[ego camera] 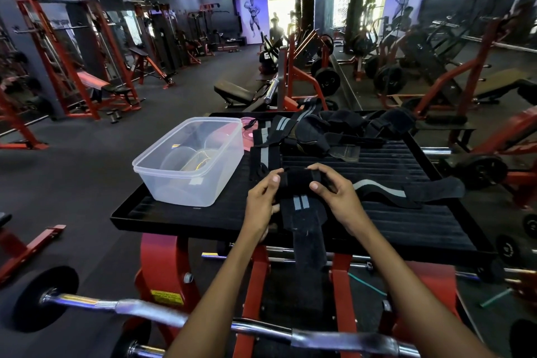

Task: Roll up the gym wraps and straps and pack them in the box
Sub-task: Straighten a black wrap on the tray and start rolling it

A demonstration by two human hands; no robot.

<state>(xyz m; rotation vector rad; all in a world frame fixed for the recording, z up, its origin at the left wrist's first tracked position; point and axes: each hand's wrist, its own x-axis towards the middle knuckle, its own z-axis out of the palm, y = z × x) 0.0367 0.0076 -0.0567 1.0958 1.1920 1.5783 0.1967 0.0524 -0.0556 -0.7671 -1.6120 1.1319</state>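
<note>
Worktop of ribbed black padding in a dim gym.
Both hands, left and right, pinch a part-rolled wrap; its tail hangs over the edge; the clear box sits left; the far pile of straps is hard to separate.

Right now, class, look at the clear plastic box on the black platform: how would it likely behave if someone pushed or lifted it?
The clear plastic box looks empty and thin-walled, so it is probably light for its size. On its broad flat base it should slide rather than tip, though the ribbed black platform may resist sliding. It sits near the platform's left edge, so a leftward push could send it off.
</note>
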